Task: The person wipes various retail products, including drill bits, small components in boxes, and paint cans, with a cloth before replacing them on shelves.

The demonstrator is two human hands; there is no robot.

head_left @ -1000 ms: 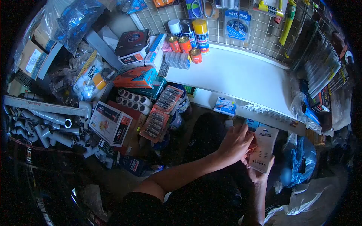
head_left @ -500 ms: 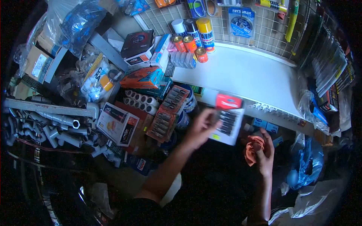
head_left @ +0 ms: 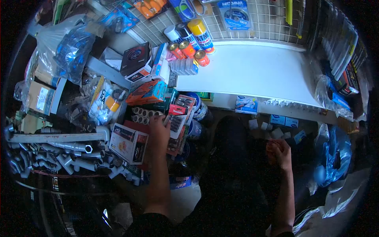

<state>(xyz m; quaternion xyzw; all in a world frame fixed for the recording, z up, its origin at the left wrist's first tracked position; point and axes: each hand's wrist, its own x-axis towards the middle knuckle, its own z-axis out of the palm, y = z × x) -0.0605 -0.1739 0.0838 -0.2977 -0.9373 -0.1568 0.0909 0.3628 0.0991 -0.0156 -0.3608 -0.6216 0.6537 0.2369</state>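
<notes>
My left hand point(head_left: 158, 129) pinches the left edge of a blister pack point(head_left: 177, 119), a white card with a red top and a row of dark, slim pieces. The pack overlaps other carded packs point(head_left: 187, 102) on the pile to the left of the shelf. Close to my left fingers are white rolls point(head_left: 139, 114) and a white printed box point(head_left: 128, 143). On the right, low in front of the shelf, my right hand point(head_left: 282, 154) is closed around a crumpled orange cloth point(head_left: 271, 151).
Spray cans point(head_left: 200, 36) and small orange tins point(head_left: 201, 58) stand at the left end of a white shelf point(head_left: 252, 71). Grey pipe fittings point(head_left: 67, 158) fill the left side. Small blue boxes point(head_left: 284, 121) lie under the shelf, and a blue plastic bag point(head_left: 333, 156) is at the right.
My left hand has carried the blister pack left, from in front of the shelf to over the pile. My right hand keeps the cloth. The camera view has shifted.
</notes>
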